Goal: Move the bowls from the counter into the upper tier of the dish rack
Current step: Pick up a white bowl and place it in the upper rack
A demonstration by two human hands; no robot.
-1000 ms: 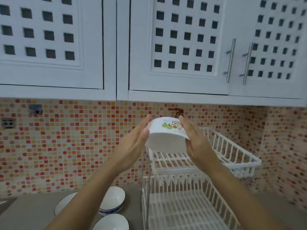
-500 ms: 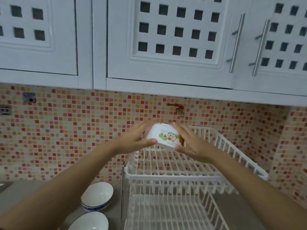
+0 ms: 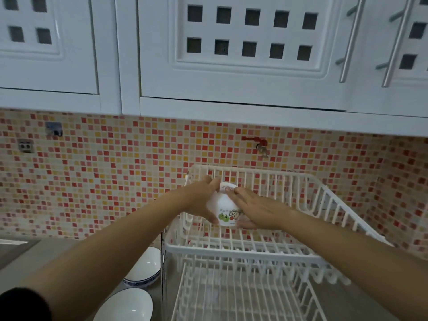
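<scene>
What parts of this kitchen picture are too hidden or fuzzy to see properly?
Head view, the only one:
- Bowl between the left hand and right hand: the hands cover its sides, and blur hides whether it touches the upper tier.
- Nearest counter bowl: cut off by the bottom edge.
- Second counter bowl: partly behind the left forearm.
- Lower tier: blurred.

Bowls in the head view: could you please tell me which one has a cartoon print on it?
The printed bowl held between both hands over the upper tier; the two on the counter, the blue-rimmed bowl and the plain bowl, show none.
</scene>
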